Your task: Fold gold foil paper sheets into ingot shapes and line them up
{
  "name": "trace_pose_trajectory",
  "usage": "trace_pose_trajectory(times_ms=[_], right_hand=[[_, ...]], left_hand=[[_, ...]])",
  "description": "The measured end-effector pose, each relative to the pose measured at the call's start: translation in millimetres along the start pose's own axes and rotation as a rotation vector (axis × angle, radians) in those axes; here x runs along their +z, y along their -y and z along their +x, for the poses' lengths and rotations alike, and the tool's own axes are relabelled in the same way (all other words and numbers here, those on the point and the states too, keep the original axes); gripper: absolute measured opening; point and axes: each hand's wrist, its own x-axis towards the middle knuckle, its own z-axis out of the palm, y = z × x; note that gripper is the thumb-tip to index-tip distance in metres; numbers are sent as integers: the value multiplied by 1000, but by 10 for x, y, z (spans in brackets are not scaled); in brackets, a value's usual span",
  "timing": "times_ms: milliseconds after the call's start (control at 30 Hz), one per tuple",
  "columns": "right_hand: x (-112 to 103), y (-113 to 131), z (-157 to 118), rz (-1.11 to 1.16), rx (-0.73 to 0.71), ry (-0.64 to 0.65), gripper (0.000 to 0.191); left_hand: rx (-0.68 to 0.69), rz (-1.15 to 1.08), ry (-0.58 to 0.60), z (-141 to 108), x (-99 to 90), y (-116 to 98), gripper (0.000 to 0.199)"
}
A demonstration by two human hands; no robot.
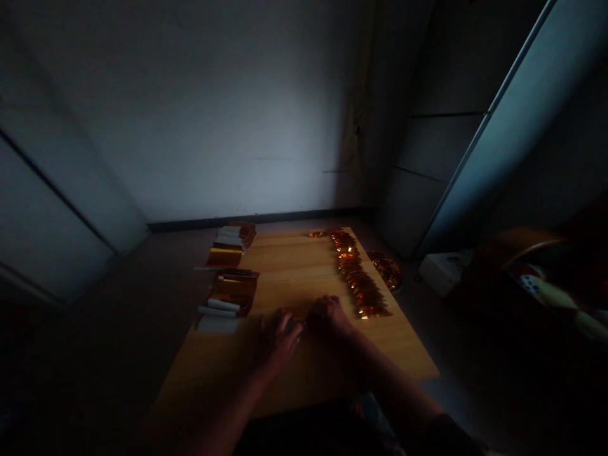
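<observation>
Over the middle of a wooden table (304, 256), my left hand (282, 339) is closed, its fingers curled around something small and dim. Just to its right, my right hand (331, 315) is also closed, fingertips down near the tabletop. A little dark piece seems to lie between the two hands, but shadow hides what it is. Nearest my right hand runs a long row of shiny copper-gold foil pieces (363, 285), standing close together. To the left of my left hand lie stacked orange-brown sheets (232, 290) with pale strips (217, 324).
Another stack of orange-brown sheets with pale strips (228, 239) overhangs the table's far left corner. A heap of shiny foil pieces (387, 271) sits low beyond the right edge. A white box (441, 273) stands on the floor at right. A wall (247, 126) rises behind.
</observation>
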Motion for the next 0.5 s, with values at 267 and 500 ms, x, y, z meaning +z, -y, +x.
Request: trace_pose_trajectory(times_ms=[267,500], right_hand=[[61,91,-7,-30,116,-37,16],[68,156,-46,-31,147,-67,15]], left_hand=[[13,30,-37,-10,-6,-24,26],[-2,36,-41,-17,54,-15,28]])
